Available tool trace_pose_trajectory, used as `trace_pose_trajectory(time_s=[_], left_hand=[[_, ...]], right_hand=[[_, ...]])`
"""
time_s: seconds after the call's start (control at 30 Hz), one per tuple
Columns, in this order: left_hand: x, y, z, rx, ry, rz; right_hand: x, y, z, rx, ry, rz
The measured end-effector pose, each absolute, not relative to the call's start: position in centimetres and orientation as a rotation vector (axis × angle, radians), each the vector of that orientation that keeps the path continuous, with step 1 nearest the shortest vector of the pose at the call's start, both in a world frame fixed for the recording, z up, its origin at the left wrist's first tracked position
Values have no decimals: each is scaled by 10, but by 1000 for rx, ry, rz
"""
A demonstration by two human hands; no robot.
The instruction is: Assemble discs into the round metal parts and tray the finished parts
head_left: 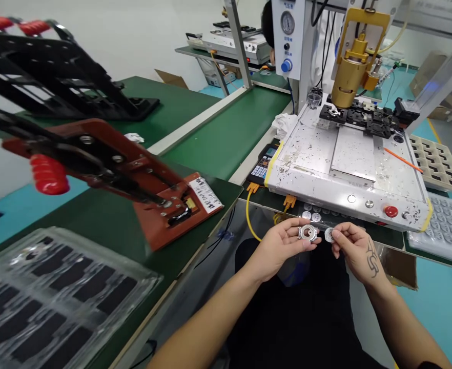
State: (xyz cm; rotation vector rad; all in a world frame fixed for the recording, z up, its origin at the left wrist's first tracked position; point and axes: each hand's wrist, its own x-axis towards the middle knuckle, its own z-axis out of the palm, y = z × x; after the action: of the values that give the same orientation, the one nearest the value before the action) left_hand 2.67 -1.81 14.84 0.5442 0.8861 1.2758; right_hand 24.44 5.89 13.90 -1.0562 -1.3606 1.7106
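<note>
Between the thumb and fingers of my left hand (278, 247) is a silver metal ring-shaped part (308, 233), with an open round middle and small lugs at its edge. My right hand (358, 251) pinches a small round whitish disc (329, 234) with dark markings. Ring and disc are side by side, a short gap apart, above my lap. Just behind them, more round discs (311, 212) lie in a clear tray under the front edge of the machine.
A white benchtop machine (314, 177) with a gold dispensing head (349, 77) and red button (391, 211) stands ahead. Trays of discs (451, 223) lie right. A red-brown toggle-clamp fixture (149, 200) and a clear plastic tray (134, 259) are left. Yellow cables (249, 215) hang below.
</note>
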Motion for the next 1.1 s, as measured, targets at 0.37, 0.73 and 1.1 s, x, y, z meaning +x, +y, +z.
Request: trace_pose_trajectory(time_s=[0.37, 0.73, 1.1], left_hand=[[28, -34, 157, 573, 862, 1327], [28, -41, 162, 641, 896, 1345], [34, -43, 166, 677, 872, 1363]], right_hand=[[242, 52, 157, -1035, -1269, 1950], [227, 52, 175, -916, -1857, 1528], [217, 45, 173, -910, -1895, 1446]])
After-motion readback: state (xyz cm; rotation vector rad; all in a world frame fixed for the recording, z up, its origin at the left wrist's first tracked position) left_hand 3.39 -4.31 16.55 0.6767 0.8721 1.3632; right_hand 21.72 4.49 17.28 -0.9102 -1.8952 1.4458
